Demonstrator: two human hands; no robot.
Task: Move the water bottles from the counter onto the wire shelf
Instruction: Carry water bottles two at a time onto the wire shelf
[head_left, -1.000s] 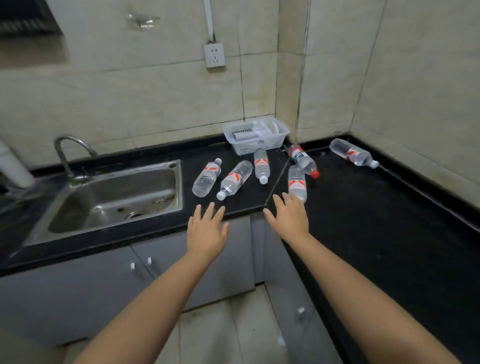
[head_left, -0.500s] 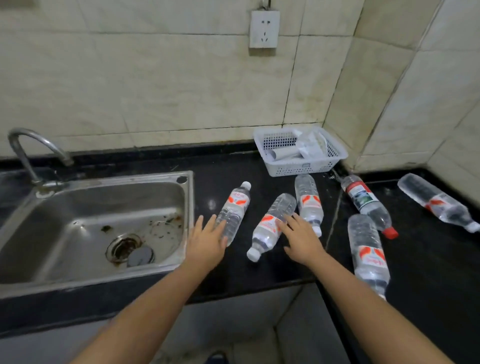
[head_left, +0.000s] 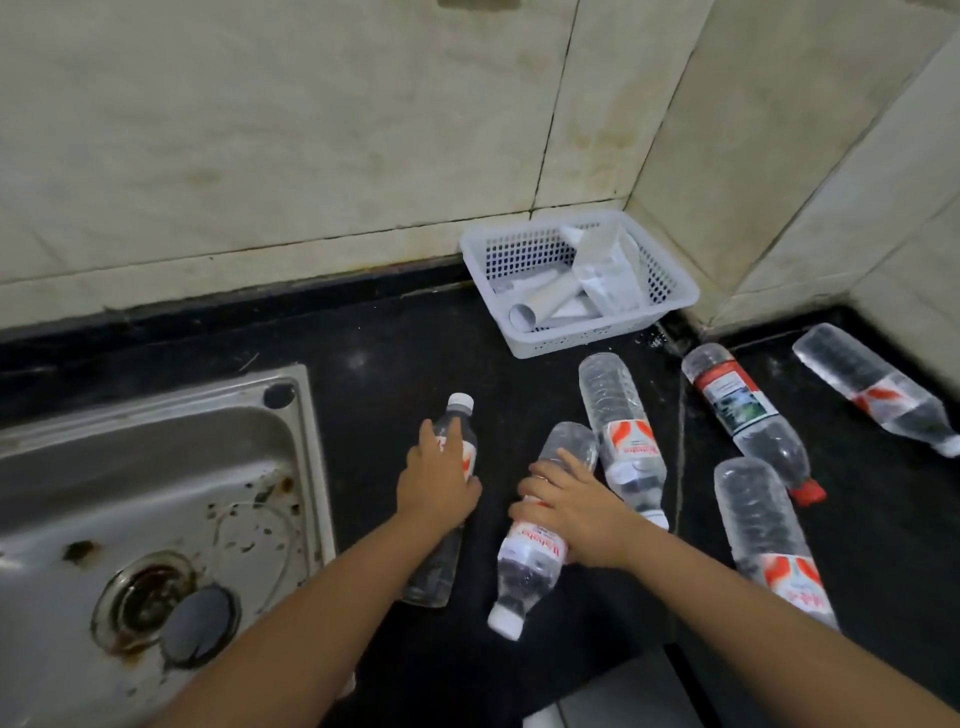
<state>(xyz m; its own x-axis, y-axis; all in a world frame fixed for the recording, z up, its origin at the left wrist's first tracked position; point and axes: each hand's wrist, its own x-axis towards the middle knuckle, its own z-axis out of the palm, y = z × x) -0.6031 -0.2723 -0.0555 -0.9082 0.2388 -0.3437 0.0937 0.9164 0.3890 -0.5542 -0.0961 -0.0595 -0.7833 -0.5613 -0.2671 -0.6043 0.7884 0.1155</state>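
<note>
Two bare forearms, no sleeves visible; hands bare: left hand (head_left: 435, 486), right hand (head_left: 576, 512); no gloves, rings, watch.

1. A black counter (head_left: 395, 332) runs along a tiled wall and around a corner.
2. A steel sink (head_left: 156, 467) is set into it on the left.
3. A white perforated basket (head_left: 670, 306) sits in the corner.
4. Six clear water bottles (head_left: 621, 441) lie on their sides near the basket.

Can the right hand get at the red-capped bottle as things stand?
Probably not right away: the right hand is already closed on a bottle. The red-capped bottle lies beyond two other bottles, uncovered from above.
</note>
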